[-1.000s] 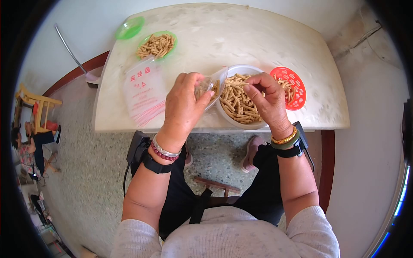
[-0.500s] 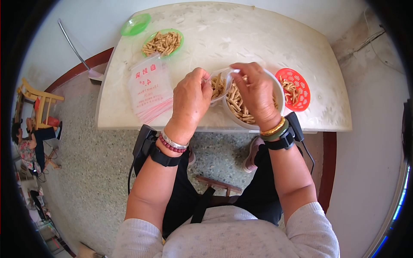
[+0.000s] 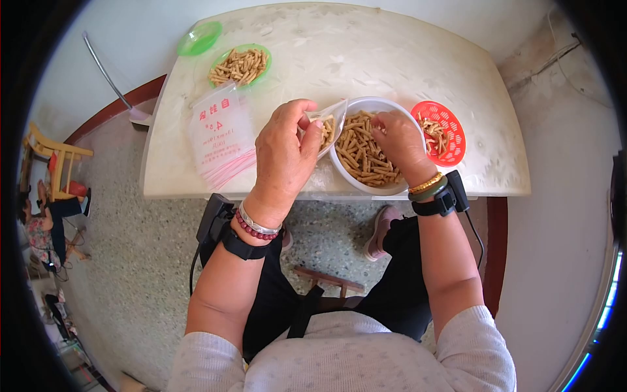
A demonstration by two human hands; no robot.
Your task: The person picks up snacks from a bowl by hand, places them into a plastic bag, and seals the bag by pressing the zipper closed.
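Note:
My left hand (image 3: 285, 151) holds a small clear plastic bag (image 3: 326, 125) with a few tan snack sticks in it, its mouth turned toward the white bowl (image 3: 366, 188). The bowl is heaped with the same tan snack sticks (image 3: 361, 151). My right hand (image 3: 400, 142) rests in the bowl's right side, fingers curled down onto the sticks; whether they grip any is hidden.
A red basket (image 3: 449, 132) with some sticks stands right of the bowl. A stack of clear zip bags with red print (image 3: 219, 135) lies left. A green dish of sticks (image 3: 239, 65) and its green lid (image 3: 198, 38) sit at the table's (image 3: 366, 59) far left.
My right hand left the bag's mouth and went down into the bowl on the right. The left hand still holds the bag beside the bowl's left rim.

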